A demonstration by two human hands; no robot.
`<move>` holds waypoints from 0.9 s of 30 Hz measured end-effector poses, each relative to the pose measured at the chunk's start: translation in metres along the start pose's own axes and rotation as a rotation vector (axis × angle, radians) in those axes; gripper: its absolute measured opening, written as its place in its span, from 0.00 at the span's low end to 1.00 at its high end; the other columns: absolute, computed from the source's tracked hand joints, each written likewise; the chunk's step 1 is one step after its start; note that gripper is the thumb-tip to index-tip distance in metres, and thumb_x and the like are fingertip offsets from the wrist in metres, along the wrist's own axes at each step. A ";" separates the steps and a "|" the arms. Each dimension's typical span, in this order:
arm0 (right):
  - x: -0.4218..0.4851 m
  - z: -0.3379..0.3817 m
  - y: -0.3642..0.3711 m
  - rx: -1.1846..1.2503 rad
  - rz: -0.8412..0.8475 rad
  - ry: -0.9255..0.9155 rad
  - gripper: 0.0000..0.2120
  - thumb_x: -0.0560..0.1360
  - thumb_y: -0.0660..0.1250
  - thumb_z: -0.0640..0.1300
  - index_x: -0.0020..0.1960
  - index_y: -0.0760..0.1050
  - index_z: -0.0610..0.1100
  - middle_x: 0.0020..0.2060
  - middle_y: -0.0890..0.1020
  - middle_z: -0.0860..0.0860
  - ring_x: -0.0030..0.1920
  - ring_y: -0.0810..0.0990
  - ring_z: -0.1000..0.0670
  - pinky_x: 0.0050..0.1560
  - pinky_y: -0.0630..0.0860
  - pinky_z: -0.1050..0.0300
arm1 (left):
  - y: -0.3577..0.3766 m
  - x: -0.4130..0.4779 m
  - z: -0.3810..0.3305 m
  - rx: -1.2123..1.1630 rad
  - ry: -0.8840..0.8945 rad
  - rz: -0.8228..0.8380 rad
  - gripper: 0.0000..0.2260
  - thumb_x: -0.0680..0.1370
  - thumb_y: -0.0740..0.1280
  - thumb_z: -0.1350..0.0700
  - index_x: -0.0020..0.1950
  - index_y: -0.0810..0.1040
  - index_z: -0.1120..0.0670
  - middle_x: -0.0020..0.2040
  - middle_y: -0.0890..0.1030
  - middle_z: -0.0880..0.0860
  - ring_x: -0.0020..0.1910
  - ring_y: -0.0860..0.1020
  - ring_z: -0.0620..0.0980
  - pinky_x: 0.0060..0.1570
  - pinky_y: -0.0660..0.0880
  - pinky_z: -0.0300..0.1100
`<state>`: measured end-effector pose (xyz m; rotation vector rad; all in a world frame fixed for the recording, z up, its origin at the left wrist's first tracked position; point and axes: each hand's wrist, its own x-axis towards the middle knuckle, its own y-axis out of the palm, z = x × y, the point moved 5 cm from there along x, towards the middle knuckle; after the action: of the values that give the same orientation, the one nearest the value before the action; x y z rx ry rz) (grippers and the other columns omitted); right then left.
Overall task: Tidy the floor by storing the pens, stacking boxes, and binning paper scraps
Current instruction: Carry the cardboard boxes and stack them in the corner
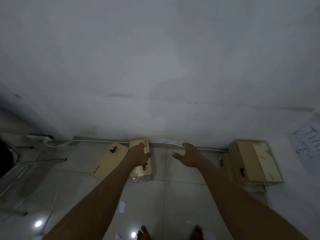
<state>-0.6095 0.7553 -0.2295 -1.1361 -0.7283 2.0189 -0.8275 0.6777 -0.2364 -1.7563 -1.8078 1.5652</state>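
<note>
The person reaches down toward the floor (181, 196) beside a white wall (155, 66). The left hand (140, 155) lies on top of the middle box (149, 170), with the thumb out to one side. The hand and arm cover much of this box, so it is hard to tell if the fingers grip it or only rest on it. The right hand (187, 156) is in the air just beside that box, fingers spread wide and holding nothing. A flat box (110, 161) lies on the floor, touching the middle box on its left side. Well off to the right, a big box (256, 160) sits on a lower box (225, 163), which is mostly hidden under it. A white paper scrap (122, 207) lies on the floor near the left arm. Another scrap (118, 236) is cut off at the bottom edge, next to the person's bare toes (143, 232). A thin white cable (103, 141) runs along the bottom of the wall. A sheet with writing (310, 144) is at the far right, but it is cut off and too blurry to read. The room is dim, and the metal legs (43, 161) on the left are hard to make out.
</note>
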 end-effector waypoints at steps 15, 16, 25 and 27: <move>0.057 0.017 0.005 0.003 0.044 0.032 0.43 0.72 0.63 0.67 0.75 0.57 0.40 0.73 0.64 0.43 0.72 0.65 0.42 0.70 0.65 0.47 | 0.000 0.043 0.024 -0.081 -0.036 0.060 0.25 0.79 0.61 0.49 0.72 0.62 0.59 0.68 0.72 0.60 0.63 0.73 0.57 0.60 0.71 0.44; 0.062 0.019 0.006 0.008 0.046 0.023 0.43 0.72 0.64 0.67 0.75 0.57 0.41 0.73 0.64 0.43 0.72 0.65 0.42 0.70 0.65 0.48 | -0.001 0.047 0.027 -0.089 -0.047 0.054 0.25 0.79 0.61 0.48 0.72 0.62 0.59 0.68 0.71 0.60 0.64 0.73 0.58 0.61 0.71 0.45; 0.097 0.029 0.034 0.025 0.124 0.063 0.43 0.73 0.64 0.66 0.76 0.56 0.41 0.75 0.61 0.44 0.74 0.62 0.44 0.71 0.63 0.48 | 0.008 0.074 0.070 -0.094 -0.110 0.093 0.20 0.78 0.63 0.50 0.66 0.70 0.59 0.62 0.77 0.57 0.58 0.76 0.54 0.53 0.72 0.42; 0.106 0.030 0.041 0.059 0.125 0.077 0.42 0.73 0.64 0.66 0.76 0.55 0.42 0.75 0.61 0.45 0.74 0.62 0.44 0.72 0.62 0.48 | 0.009 0.084 0.082 -0.100 -0.118 0.100 0.20 0.78 0.64 0.50 0.67 0.70 0.59 0.63 0.76 0.57 0.60 0.75 0.55 0.58 0.72 0.45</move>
<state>-0.6876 0.8104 -0.2972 -1.2449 -0.5678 2.0724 -0.9054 0.6996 -0.3213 -1.8618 -1.9102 1.6766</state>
